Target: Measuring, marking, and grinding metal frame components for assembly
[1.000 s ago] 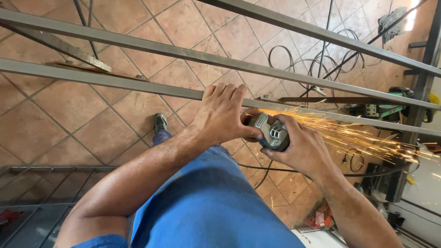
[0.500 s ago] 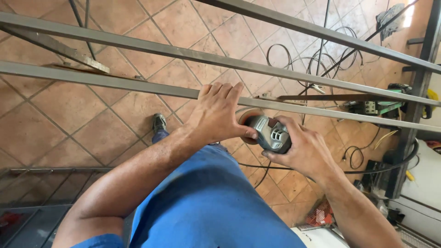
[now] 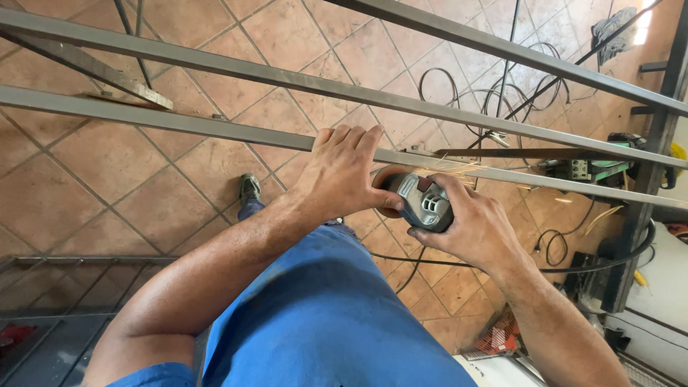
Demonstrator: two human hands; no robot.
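right hand (image 3: 476, 226) is wrapped tight around a small grey angle grinder (image 3: 424, 202), fingers curled over the top of the body and thumb underneath, so a full closed grip on the tool. the grinder's disc (image 3: 382, 188) sits right up against the underside of the nearest steel bar (image 3: 179, 123), just right of where the left hand is, and a few thin sparks (image 3: 466, 168) streak off to the right along the bar.

left hand (image 3: 342, 175) is laid over that same bar, fingers spread and hooked over the top edge, palm pressing down on it rather than closed round it. the two hands are nearly touching, with the grinder head between them.

two more steel bars (image 3: 301, 82) run parallel further out. below is a terracotta tile floor (image 3: 143, 193) with loose black cables (image 3: 494, 93) coiled on it, one shoe (image 3: 249, 188) showing, and blue trousers (image 3: 322, 322) filling the bottom of the view. a green and black machine (image 3: 595, 168) sits off to the right.
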